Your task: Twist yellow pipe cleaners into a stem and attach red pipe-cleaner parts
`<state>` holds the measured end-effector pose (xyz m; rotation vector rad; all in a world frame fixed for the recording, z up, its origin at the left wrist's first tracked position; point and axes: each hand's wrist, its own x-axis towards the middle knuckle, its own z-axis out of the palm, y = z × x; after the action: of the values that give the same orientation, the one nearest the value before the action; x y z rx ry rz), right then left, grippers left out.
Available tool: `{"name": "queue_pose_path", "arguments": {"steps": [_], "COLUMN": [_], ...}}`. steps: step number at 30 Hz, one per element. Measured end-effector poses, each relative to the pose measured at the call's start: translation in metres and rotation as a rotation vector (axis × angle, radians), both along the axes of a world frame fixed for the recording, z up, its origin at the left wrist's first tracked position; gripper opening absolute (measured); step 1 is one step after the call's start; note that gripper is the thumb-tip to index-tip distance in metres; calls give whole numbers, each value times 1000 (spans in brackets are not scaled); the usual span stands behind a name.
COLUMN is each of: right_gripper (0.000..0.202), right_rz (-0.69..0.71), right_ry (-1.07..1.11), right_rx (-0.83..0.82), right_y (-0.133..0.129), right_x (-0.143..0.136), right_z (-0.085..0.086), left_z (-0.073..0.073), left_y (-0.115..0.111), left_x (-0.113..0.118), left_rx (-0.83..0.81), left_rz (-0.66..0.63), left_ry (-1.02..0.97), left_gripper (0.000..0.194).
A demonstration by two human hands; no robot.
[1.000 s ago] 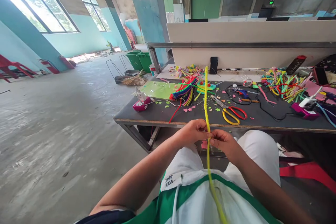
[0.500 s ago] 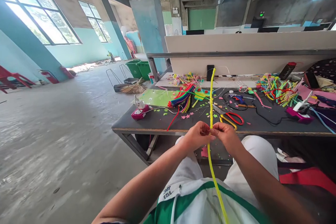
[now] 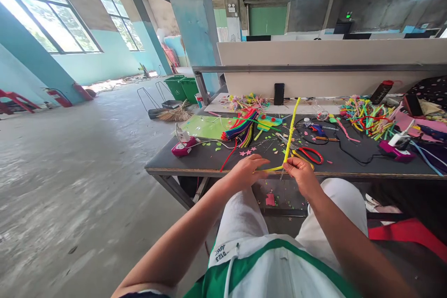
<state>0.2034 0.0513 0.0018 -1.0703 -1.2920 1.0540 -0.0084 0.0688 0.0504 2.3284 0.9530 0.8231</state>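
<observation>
Because the right hand (image 3: 301, 176) pinches the yellow fuzzy pipe-cleaner length (image 3: 292, 131) low down, thumb against fingers, its thick upper part stands free, tilting a little to the right above the near edge of the dark grey worktop (image 3: 197, 160). From my remote station I read that pinch as the anchor, since the length bends sharply there and a thinner tail runs sideways to the left hand (image 3: 248, 171). That hand is loosely parted, fingers stretched out around the tail; I can't tell whether it grips. I judge both meet over the lap to keep clear of the clutter. Just beyond the right hand, scissors with red and yellow handles (image 3: 317, 151) lie within reach, and farther left a multicoloured fuzzy-stem bundle (image 3: 244, 125) rests together, presumably as handy stock.
</observation>
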Motion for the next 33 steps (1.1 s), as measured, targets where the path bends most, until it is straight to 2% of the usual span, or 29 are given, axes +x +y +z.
{"name": "queue_pose_path", "arguments": {"steps": [2, 7, 11, 18, 23, 28, 33], "right_gripper": [28, 23, 22, 20, 21, 27, 25], "right_rz": [4, 77, 132, 265, 302, 276, 148], "right_ry": [-20, -69, -107, -217, -33, 87, 165], "right_rx": [9, 34, 65, 161, 45, 3, -17], "right_y": [-2, -11, -11, -9, -16, -16, -9], "right_x": [-4, -12, -9, 2, -4, -10, -9], "right_z": [-3, -8, -14, -21, -27, -28, -31], "left_z": [-4, -26, -33, -42, -50, -60, -68], "left_y": [-8, -30, -39, -48, -50, -47, -50], "left_x": [8, 42, 50, 50, 52, 51, 52], "left_rx": [-74, -391, -464, -412, -401, -324, -230], "left_rz": [42, 226, 316, 360, 364, 379, 345], "left_ry": [-61, -237, -332, -366, -398, -328, -150], "left_gripper": [29, 15, 15, 13, 14, 12, 13]}}
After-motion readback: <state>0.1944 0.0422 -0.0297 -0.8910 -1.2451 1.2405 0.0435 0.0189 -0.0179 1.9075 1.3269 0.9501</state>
